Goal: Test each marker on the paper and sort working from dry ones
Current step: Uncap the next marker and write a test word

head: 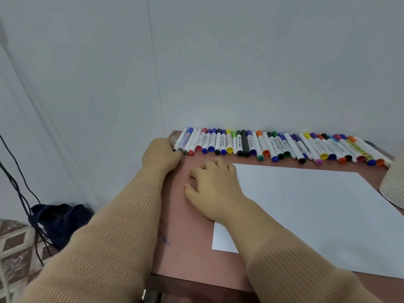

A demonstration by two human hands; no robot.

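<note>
Left hand [160,155] sits at the far left end of the marker row, its fingers curled round the near, dark-capped end of the leftmost white-barrelled marker [181,137], which lies flat on the brown counter [185,237] close to its back left corner. Right hand [215,186] lies palm down just beside it, fingers relaxed and slightly spread, holding nothing; its fingertips rest on the bare counter and on the far left corner of the large sheet of white paper [306,211], and its wrist crosses the sheet's left edge. That leftmost marker belongs to a long row of capped felt markers [282,145], mostly white barrels with caps of blue, black, yellow, green, orange, purple, pink and red, laid side by side and touching along the back edge of the counter, against the pale grey wall [240,62]. The paper lies in front of the row, near it but apart, and covers most of the counter's middle and right. At the right edge a white perforated container [393,189] stands beside the paper, only partly in view. Both arms wear tan ribbed knit sleeves [122,226]. Off the counter to the left, a dark blue cloth bag [63,221] rests on a patterned brown and cream floor [15,248].
</note>
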